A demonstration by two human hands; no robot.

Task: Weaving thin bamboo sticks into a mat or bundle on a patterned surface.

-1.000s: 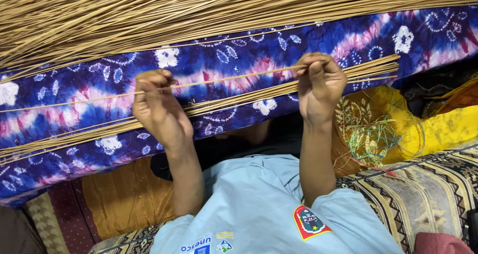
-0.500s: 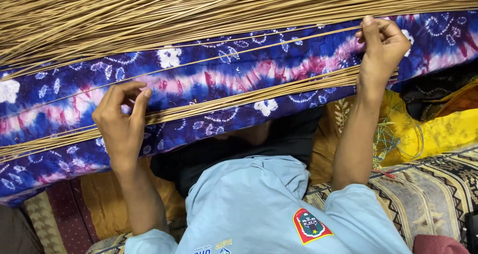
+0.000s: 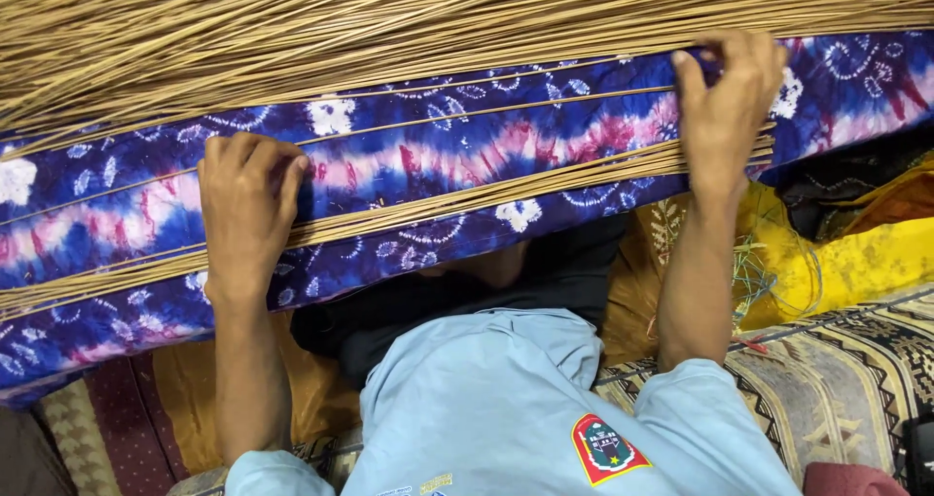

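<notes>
A thin bundle of long tan reed sticks (image 3: 457, 199) lies across a blue, purple and pink tie-dyed cushion (image 3: 438, 146). My left hand (image 3: 245, 214) rests palm down on the bundle's left part, fingers curled over the sticks. My right hand (image 3: 725, 107) is at the right, its fingers pinching a single stick (image 3: 486, 115) that runs higher across the cushion, with its heel over the bundle's right end. A large pile of the same sticks (image 3: 389, 29) fills the top of the view.
My light blue shirt (image 3: 506, 408) with a badge is at the bottom centre. Yellow cloth (image 3: 856, 263) and tangled thread lie at the right, patterned fabric (image 3: 846, 370) below it, and brown cloth (image 3: 185, 389) under the cushion at left.
Both hands have spread apart along the sticks, the left hand leftward and the right hand up and to the right, where it now pinches the upper single stick.
</notes>
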